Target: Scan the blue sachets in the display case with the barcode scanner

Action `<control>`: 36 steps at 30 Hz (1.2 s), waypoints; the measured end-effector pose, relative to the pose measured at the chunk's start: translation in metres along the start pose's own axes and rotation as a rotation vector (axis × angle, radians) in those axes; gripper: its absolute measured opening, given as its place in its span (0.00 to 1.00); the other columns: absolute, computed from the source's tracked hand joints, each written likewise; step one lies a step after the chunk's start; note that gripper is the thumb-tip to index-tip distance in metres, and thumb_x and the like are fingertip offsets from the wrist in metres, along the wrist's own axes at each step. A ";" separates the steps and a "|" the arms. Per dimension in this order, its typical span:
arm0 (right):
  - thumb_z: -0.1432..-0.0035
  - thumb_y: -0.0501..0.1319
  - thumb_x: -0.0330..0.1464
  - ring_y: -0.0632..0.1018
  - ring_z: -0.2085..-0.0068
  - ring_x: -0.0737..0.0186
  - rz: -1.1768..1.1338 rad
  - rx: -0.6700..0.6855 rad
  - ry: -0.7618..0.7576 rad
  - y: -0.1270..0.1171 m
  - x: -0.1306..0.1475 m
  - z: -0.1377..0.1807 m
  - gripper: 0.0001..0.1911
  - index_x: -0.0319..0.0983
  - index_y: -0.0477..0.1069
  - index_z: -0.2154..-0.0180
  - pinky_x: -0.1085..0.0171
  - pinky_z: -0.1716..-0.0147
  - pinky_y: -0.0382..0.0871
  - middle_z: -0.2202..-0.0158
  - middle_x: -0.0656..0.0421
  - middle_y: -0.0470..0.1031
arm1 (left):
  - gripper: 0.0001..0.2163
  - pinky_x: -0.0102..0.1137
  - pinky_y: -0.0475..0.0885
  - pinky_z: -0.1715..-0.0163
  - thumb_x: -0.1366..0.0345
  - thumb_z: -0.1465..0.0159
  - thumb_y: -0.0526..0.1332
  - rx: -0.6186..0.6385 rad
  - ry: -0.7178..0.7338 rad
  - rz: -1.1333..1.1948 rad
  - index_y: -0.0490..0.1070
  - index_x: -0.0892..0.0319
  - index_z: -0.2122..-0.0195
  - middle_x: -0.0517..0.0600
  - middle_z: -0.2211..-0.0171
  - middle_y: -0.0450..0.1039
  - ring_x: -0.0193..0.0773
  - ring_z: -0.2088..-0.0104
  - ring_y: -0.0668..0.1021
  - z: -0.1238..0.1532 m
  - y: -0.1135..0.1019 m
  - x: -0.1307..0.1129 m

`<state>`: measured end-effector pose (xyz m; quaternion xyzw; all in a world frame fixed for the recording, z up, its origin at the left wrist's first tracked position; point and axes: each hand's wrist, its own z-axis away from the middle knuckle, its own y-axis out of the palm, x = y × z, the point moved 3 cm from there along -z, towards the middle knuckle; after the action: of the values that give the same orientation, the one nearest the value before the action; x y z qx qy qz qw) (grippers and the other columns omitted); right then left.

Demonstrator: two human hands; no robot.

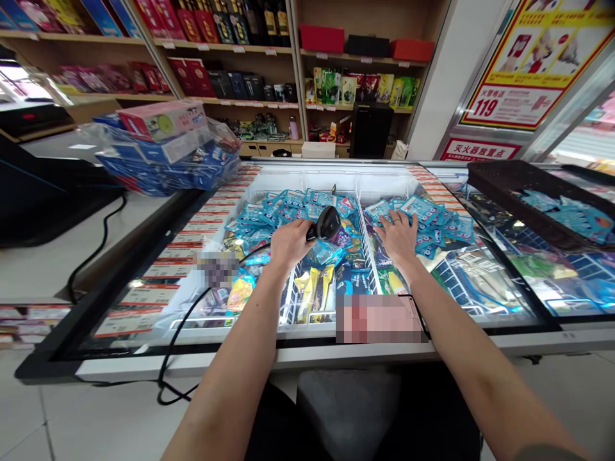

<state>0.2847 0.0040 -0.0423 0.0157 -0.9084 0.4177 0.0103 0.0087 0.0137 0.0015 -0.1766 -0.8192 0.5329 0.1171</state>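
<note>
The left hand point(287, 244) is closed around a barcode scanner point(327, 223) just left of the wire divider point(369, 256), with the scanner's head seemingly aimed rightward. The right hand point(398, 235) lies spread flat on the blue packets point(435, 214) just right of that divider, and is the nearer hand to them.

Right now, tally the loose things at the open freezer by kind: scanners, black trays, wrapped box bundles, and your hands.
barcode scanner: 1, gripped in the left hand
black tray: 1, on the glass lid
wrapped bundle of boxes: 1, at the freezer's left end
hands: 2, the right hand flat on the blue packets
Total: 5
</note>
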 end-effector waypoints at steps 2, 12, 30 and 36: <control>0.37 0.48 0.44 0.62 0.42 0.49 -0.015 -0.001 0.010 -0.002 0.001 0.000 0.20 0.44 0.72 0.52 0.39 0.42 0.42 0.45 0.53 0.69 | 0.13 0.33 0.65 0.68 0.59 0.39 0.54 -0.004 0.000 0.003 0.69 0.54 0.55 0.52 0.60 0.74 0.45 0.59 0.76 0.000 0.000 0.001; 0.35 0.48 0.37 0.64 0.42 0.55 -0.161 0.052 -0.238 -0.023 0.029 0.000 0.17 0.44 0.71 0.51 0.44 0.37 0.35 0.48 0.58 0.72 | 0.14 0.32 0.65 0.69 0.59 0.40 0.56 -0.030 -0.061 0.028 0.68 0.53 0.54 0.51 0.59 0.74 0.44 0.59 0.76 -0.001 -0.008 0.011; 0.35 0.45 0.39 0.59 0.37 0.56 -0.301 0.411 -0.414 0.051 0.091 -0.078 0.28 0.32 0.53 0.38 0.57 0.40 0.55 0.36 0.50 0.55 | 0.15 0.30 0.64 0.70 0.54 0.40 0.55 -0.099 -0.362 0.131 0.69 0.52 0.54 0.49 0.56 0.75 0.43 0.58 0.76 -0.003 -0.020 0.031; 0.35 0.47 0.43 0.66 0.42 0.54 -0.302 0.387 -0.452 0.056 0.094 -0.074 0.27 0.35 0.59 0.41 0.55 0.43 0.58 0.43 0.51 0.66 | 0.15 0.31 0.63 0.71 0.52 0.39 0.54 -0.085 -0.347 0.123 0.69 0.52 0.56 0.49 0.58 0.75 0.43 0.59 0.76 -0.004 -0.018 0.032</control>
<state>0.1889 0.0950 -0.0332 0.2442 -0.7788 0.5624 -0.1329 -0.0224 0.0235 0.0199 -0.1367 -0.8365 0.5265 -0.0663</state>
